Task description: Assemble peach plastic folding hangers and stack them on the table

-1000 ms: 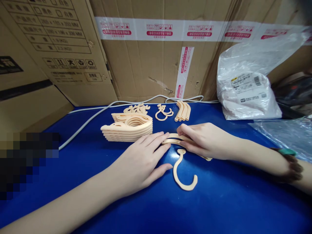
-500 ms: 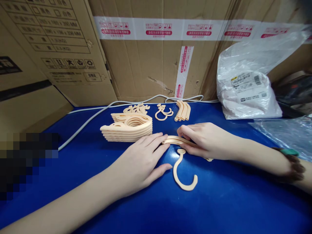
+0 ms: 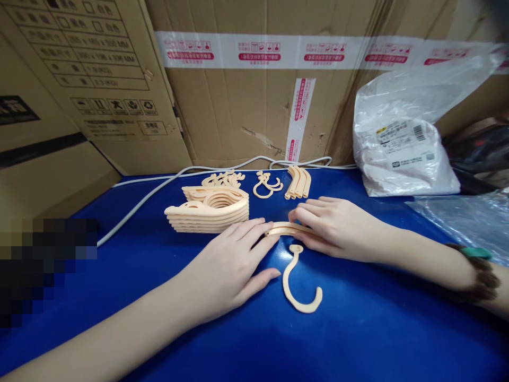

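A curved cream plastic hanger arm (image 3: 287, 228) lies lengthwise between my hands, with a groove along its side. My right hand (image 3: 328, 225) is closed on its right part, which the fingers hide. My left hand (image 3: 234, 260) lies flat over the table, fingers stretched and thumb apart, its fingertips touching the arm's left end. Just in front of the arm, a cream hanger hook (image 3: 288, 280) rests on the table, its round head toward the arm and its curve toward me. Beyond my left hand stands a stack of cream hanger pieces (image 3: 209, 212) with rounded openings.
Behind lie small cream pieces (image 3: 223, 179), a few loose hooks (image 3: 266, 185) and several curved arms (image 3: 297, 182). A white cable (image 3: 149, 193) runs along the back of the blue table (image 3: 254, 339). Cardboard boxes (image 3: 238, 106) wall the back and left; a white plastic bag (image 3: 401, 154) stands right.
My right hand has shifted slightly, and a small pale tip that showed beneath it is now hidden. My left hand, the hook and the stack have stayed in place.
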`<state>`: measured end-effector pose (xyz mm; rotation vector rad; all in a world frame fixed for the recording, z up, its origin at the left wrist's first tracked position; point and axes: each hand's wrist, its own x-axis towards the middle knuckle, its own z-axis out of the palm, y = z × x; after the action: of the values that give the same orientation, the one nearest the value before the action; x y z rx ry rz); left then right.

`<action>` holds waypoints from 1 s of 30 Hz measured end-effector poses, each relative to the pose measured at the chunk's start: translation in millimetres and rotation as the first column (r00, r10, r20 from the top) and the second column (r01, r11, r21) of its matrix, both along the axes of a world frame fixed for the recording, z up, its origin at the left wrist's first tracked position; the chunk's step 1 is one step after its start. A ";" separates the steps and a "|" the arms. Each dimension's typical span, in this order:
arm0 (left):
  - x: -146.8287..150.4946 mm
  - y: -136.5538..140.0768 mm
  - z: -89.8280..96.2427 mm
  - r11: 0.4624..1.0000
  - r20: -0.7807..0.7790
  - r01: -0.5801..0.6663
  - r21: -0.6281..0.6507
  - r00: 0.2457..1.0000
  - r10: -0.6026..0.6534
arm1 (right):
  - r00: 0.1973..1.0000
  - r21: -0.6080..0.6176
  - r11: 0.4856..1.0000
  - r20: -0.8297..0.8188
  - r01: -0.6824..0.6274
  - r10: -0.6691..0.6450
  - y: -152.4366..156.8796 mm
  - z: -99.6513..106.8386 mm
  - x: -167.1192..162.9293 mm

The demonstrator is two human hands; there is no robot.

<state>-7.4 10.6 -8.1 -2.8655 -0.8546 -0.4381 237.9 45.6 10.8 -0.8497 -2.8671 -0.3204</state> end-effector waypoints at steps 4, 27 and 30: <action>-0.7 -0.3 -0.3 1.000 0.002 -0.001 0.015 1.000 0.001 | 0.995 0.117 0.989 -0.014 -0.094 0.096 -6.9 3.5 -2.7; 2.3 2.2 0.4 0.975 0.024 0.090 0.204 0.995 -0.097 | 0.914 0.003 0.974 -0.347 -0.225 0.212 -31.4 1.7 -10.3; 0.8 2.4 2.8 0.973 0.016 0.083 0.214 0.996 -0.088 | 0.751 -0.469 0.868 -0.629 -0.164 -0.198 -34.0 1.2 -12.7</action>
<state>-6.6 13.0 -5.4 -2.7101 -0.6455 -0.5412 225.2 11.6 12.0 -0.8337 -2.2498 0.6497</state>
